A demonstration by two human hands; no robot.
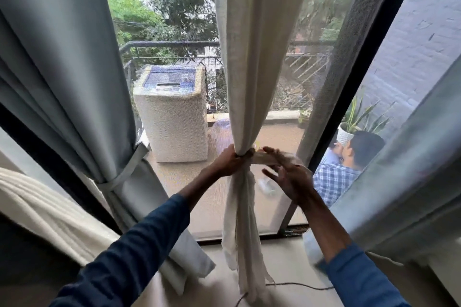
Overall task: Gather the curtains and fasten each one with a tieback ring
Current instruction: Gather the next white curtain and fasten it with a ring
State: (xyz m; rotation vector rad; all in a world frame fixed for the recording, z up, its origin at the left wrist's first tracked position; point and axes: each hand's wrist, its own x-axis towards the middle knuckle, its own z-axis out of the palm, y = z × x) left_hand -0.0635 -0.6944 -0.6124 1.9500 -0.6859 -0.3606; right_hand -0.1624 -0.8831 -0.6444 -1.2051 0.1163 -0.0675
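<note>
Centrally, the cream curtain [252, 70] hangs down from 12 o'clock and is bunched at mid-frame, where the left hand [230, 161] has its grip clamped round the gathered fabric. From there a cream tieback band [264, 158] runs toward 3 o'clock into the blurred right hand [289, 179], whose fingers are spread above and below it. Whether that grip holds the band cannot be told. At 9 o'clock a grey curtain [62, 82] is bound by its strap [124, 172].
</note>
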